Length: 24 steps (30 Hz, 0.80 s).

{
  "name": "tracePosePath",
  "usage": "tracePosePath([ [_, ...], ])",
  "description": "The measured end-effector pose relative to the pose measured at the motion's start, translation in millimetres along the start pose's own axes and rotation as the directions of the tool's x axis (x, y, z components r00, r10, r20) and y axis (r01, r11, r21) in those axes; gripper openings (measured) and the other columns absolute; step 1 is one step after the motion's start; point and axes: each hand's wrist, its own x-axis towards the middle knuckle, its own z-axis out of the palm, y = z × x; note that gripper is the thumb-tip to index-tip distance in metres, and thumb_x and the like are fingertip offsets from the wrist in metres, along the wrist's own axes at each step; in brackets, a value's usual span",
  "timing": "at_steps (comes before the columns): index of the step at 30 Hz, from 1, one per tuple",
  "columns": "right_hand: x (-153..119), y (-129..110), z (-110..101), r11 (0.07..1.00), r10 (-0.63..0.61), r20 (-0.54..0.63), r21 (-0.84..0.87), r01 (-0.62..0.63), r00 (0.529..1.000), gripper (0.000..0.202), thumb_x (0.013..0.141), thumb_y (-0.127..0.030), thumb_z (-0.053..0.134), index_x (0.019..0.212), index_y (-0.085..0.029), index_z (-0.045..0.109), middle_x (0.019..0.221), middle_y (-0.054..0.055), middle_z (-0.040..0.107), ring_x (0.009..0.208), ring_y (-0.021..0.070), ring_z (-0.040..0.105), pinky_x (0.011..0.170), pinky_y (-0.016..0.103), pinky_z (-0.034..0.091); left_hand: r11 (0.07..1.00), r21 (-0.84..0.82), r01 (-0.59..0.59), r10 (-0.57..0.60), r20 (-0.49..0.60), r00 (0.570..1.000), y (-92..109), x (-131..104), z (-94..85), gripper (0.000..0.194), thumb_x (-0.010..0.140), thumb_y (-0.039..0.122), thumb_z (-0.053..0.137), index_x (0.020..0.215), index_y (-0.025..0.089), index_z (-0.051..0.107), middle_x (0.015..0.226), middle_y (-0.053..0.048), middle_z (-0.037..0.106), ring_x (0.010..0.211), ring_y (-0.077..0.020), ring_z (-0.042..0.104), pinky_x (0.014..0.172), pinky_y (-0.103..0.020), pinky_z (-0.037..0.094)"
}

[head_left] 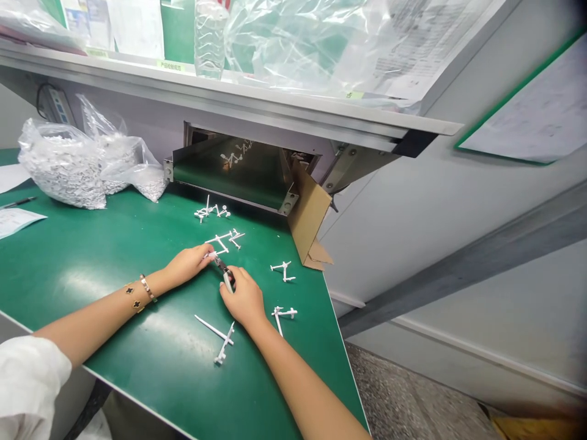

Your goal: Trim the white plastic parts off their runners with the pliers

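Note:
My left hand [190, 261] pinches a white plastic sprue [224, 239] with thin branches, held just above the green tabletop. Closed around the grey handles of small side cutters [227, 280] is my right hand [244, 298]. The cutters' jaws meet the sprue close to my left fingertips; whether the blades are closed cannot be seen. Beyond my hands lie more white sprue pieces [211, 211]. To the right sit a branched piece [285, 271] and another [279, 315], partly hidden by my right forearm. A longer cross-shaped sprue [222, 342] rests nearer to me.
Clear bags of small white parts [64, 165] stand at the back left. A metal chute [233, 174] with sprues in it opens at the back, beside a cardboard flap [309, 214]. Overhead runs a shelf [275, 101] with a plastic bottle [210, 40]. The table's right edge drops off.

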Motion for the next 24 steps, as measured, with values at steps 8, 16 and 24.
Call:
tracePosePath([
  [8,1,2,-1,0.993,0.007,-0.026,0.114,-0.004,1.000,0.028,0.073,-0.022,0.050,0.100,-0.021,0.057,0.084,0.000,0.056,0.069,0.0153,0.053,0.066,0.025,0.042,0.979,-0.203,-0.020,0.024,0.019,1.000,3,-9,-9.0,0.035,0.090,0.043,0.030,0.102,0.019,0.051,0.094,-0.004,0.061,0.083,-0.0158,0.056,0.076,-0.026,0.042],
  [16,1,6,0,0.981,-0.095,-0.029,0.165,0.099,0.995,0.031,0.074,-0.022,0.047,0.103,-0.019,0.057,0.089,0.003,0.058,0.073,0.0166,0.054,0.070,0.027,0.045,0.960,-0.251,-0.122,0.140,0.054,0.989,0,-11,-14.7,0.036,0.090,0.039,0.030,0.109,0.019,0.053,0.106,-0.005,0.060,0.094,-0.0159,0.055,0.083,-0.026,0.041],
  [24,-1,7,0,0.986,-0.143,-0.077,0.080,0.149,0.987,0.032,0.075,-0.022,0.046,0.105,-0.017,0.057,0.096,0.006,0.059,0.085,0.0203,0.054,0.078,0.032,0.046,0.967,-0.226,-0.121,0.145,0.093,0.985,1,-13,-21.5,0.038,0.090,0.042,0.030,0.111,0.019,0.053,0.108,-0.006,0.060,0.094,-0.0163,0.057,0.085,-0.026,0.041],
])
